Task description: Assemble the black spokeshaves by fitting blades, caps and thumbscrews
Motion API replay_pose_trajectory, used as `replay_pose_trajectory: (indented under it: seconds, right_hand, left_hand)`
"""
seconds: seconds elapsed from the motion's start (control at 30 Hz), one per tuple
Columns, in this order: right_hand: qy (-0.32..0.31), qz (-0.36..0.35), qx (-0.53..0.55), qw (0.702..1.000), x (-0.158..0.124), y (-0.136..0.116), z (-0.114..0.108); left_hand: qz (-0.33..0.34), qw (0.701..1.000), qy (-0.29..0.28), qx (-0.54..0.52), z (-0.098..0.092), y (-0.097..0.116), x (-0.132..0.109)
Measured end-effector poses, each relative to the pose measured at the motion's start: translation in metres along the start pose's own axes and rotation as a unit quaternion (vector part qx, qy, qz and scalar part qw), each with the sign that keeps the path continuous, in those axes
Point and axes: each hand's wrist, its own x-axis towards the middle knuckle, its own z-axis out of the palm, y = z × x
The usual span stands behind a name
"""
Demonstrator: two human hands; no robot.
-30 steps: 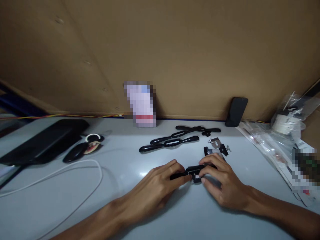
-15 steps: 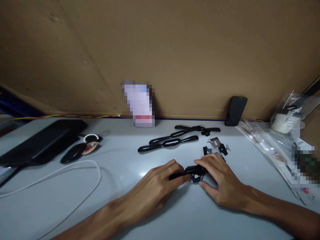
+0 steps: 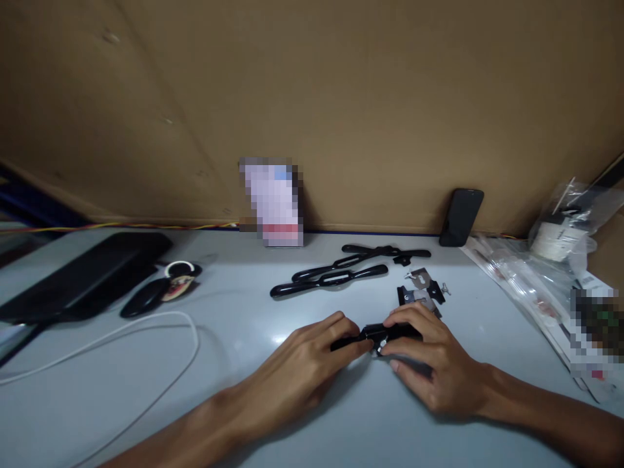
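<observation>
In the head view, lower centre, I have the left hand (image 3: 314,356) pinching 1 black spokeshave (image 3: 374,331); the right hand (image 3: 441,364) touches its silvery screw (image 3: 383,344), though I can't tell whether it grips. Firm bracing, light fingertips seem best.

- Site: workshop, small-parts handling.
- Centre: black tool bodies (image 3: 292,290), loose metal parts (image 3: 423,273) on pale worktop (image 3: 361,429).
- Upper frame: brown cardboard backing (image 3: 312,97).
- Right edge: clear plastic packaging (image 3: 529,299).
- Far left: blue framing (image 3: 36,205), dim and blurred; possibly a rack.
</observation>
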Motion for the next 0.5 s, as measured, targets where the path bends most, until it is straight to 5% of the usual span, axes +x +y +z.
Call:
replay_pose_trajectory:
  seconds: [0.5]
  right_hand:
    - [0.011,0.046,-0.023,0.999,0.0026,0.0006,0.0013]
  left_hand:
    - [-0.002,1.000,0.006,-0.005,0.0026,-0.0005,-0.0020]
